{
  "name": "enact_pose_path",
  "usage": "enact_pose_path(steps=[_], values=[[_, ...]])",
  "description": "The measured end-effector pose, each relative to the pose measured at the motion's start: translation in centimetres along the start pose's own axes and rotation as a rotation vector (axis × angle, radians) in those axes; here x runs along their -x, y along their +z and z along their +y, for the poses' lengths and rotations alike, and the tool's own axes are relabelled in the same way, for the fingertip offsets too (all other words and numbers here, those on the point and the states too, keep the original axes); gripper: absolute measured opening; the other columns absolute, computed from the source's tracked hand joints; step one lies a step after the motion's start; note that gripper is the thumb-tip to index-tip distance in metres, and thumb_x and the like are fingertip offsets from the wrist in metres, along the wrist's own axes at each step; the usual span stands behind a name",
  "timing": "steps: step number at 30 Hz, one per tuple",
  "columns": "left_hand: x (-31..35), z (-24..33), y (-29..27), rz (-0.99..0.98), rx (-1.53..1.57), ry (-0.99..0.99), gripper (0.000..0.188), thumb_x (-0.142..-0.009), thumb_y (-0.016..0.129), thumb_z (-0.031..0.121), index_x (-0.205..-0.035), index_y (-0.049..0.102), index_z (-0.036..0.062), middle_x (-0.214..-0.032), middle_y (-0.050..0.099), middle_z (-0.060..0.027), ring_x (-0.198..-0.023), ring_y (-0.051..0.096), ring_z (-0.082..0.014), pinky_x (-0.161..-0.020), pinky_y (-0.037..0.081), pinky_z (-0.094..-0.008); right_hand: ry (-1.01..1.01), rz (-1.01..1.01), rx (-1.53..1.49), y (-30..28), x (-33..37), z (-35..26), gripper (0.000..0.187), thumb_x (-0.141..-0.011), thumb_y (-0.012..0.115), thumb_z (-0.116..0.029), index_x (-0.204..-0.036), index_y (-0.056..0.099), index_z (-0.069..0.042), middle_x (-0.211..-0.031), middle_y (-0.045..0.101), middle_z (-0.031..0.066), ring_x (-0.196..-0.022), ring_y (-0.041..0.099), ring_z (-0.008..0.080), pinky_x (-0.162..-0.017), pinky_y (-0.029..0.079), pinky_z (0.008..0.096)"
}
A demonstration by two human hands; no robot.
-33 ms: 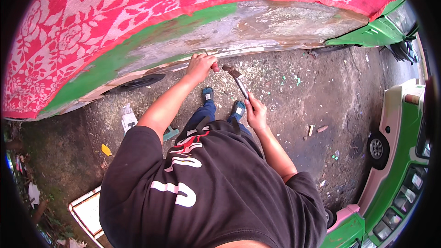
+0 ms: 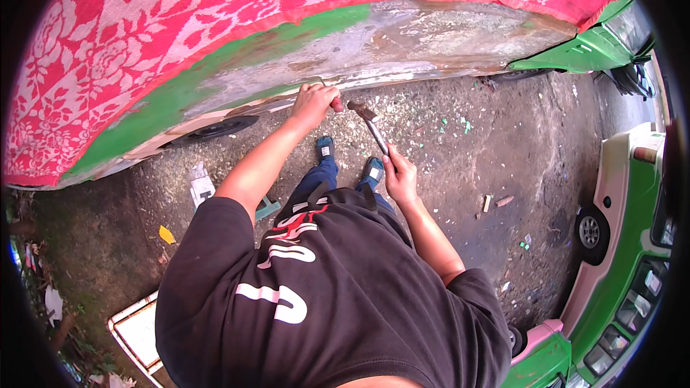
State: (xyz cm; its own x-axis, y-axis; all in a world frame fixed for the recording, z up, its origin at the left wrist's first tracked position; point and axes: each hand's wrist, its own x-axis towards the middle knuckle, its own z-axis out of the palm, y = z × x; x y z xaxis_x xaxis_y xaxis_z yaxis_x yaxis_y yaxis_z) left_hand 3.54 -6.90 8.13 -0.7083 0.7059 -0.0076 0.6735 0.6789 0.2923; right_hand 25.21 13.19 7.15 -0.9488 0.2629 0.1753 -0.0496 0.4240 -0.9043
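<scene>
My left hand [image 2: 314, 105] is closed round a red-handled tool [image 2: 336, 104] beside the lower edge of the car's side panel [image 2: 431, 36]. The handle's butt sticks out toward the right, and a thin dark metal piece shows above the knuckles against the panel; the tool's exact kind is hidden by my fingers. My right hand [image 2: 401, 176] grips the metal shaft of a hammer [image 2: 374, 128], slanting up to the left. Its worn, brownish head is a short way right of the red handle, apart from it. Bare grey, brown and white patches break up the panel's green paint.
A red and white floral cloth [image 2: 180, 21] covers the car's upper part. Another green and white vehicle [image 2: 625, 208] stands at right. Paint chips and small scraps lie on the ground [image 2: 460, 172]. A white-topped frame [image 2: 136, 323] stands lower left, and a yellow leaf [image 2: 167, 234] lies nearby.
</scene>
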Motion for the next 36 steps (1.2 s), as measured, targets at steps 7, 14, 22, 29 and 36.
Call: enact_pose_path(steps=[7,14,22,29,36], values=[[-1.1,-0.8,1.1,0.169,0.031,-0.01,0.018,-0.075,0.062,0.002,-0.09,0.06,0.0126,-0.09,0.069,-0.0033,-0.094,0.065,-0.0245,-0.079,0.042,-0.0425,-0.255,0.154,-0.043,0.8,-0.6,0.4,0.033,-0.091,0.061,-0.005,-0.123,0.06,0.002,-0.08,0.064,0.0172,-0.065,0.064,0.0269,-0.061,0.05,0.0367],[-0.6,-2.6,1.4,-0.017,0.124,-0.076,0.021,-0.074,0.061,0.0,-0.09,0.058,0.0118,-0.089,0.068,-0.0047,-0.093,0.064,-0.029,-0.078,0.047,-0.0445,0.05,-0.048,0.118,2.1,-2.2,0.8,0.033,-0.093,0.061,-0.011,-0.124,0.06,0.001,-0.097,0.068,0.0212,-0.081,0.069,0.0327,-0.07,0.054,0.0377],[0.8,0.1,1.2,0.112,0.133,0.002,0.023,-0.071,0.064,0.001,-0.091,0.058,0.0109,-0.098,0.065,-0.0032,-0.099,0.062,-0.0276,-0.081,0.046,-0.0434,0.148,0.108,0.026,-0.5,-1.0,1.6,0.031,-0.095,0.06,-0.013,-0.121,0.062,0.005,-0.078,0.066,0.0175,-0.063,0.063,0.0205,-0.06,0.049,0.032],[0.8,-0.1,0.7,0.111,0.076,0.028,0.023,-0.071,0.064,0.002,-0.091,0.058,0.0094,-0.098,0.064,-0.0043,-0.098,0.061,-0.0286,-0.084,0.046,-0.0424,0.192,0.017,0.068,-1.2,0.1,1.3,0.03,-0.095,0.061,-0.014,-0.119,0.063,0.005,-0.083,0.068,0.0217,-0.066,0.067,0.0257,-0.062,0.05,0.0341],[0.4,-0.5,0.9,0.098,0.07,0.035,0.019,-0.074,0.063,0.003,-0.091,0.058,0.0099,-0.096,0.064,-0.0055,-0.098,0.061,-0.029,-0.084,0.046,-0.0426,0.117,-0.039,0.044,-0.7,0.0,-0.1,0.031,-0.093,0.063,-0.011,-0.121,0.063,0.003,-0.081,0.067,0.0188,-0.067,0.065,0.0273,-0.063,0.05,0.037]])
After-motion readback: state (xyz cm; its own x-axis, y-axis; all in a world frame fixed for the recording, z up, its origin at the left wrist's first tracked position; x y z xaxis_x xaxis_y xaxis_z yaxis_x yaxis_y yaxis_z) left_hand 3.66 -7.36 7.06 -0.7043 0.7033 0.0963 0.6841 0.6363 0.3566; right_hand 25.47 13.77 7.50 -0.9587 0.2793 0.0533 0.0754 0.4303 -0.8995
